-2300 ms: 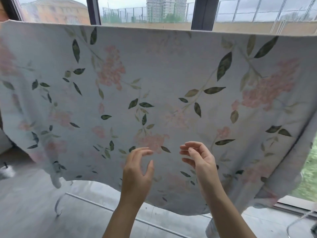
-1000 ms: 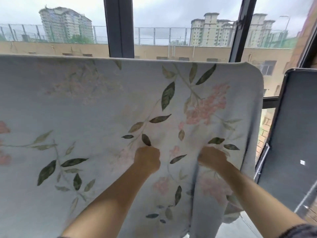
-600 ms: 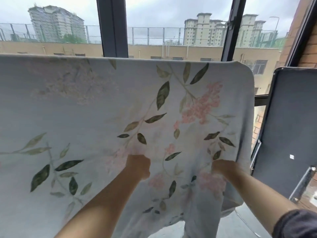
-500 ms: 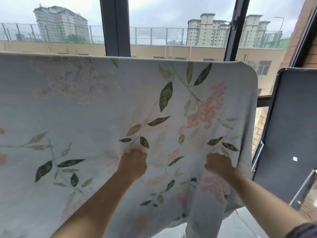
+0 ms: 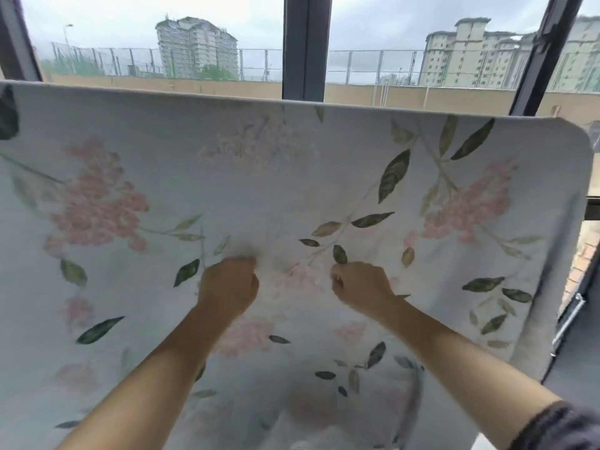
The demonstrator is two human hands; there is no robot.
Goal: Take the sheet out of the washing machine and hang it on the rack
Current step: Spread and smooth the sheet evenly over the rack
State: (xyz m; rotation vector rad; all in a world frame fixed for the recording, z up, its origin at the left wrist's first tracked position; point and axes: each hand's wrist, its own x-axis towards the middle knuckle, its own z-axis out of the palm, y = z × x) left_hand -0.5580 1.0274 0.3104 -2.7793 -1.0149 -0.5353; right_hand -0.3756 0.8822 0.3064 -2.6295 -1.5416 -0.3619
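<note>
i see the floral sheet point(image 5: 292, 190) draped over a hidden bar in front of the window frame point(image 5: 303, 47), hanging flat. my left hand point(image 5: 227, 289) and right hand point(image 5: 360, 287) are both fisted, each bunching sheet fabric near the middle, well apart

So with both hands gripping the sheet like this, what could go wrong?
Both the left hand and right hand are fisted in the sheet; pulling down hard could drag it off its top edge. Its right edge already hangs near the corner, so sideways tugging might slide it off.
</note>
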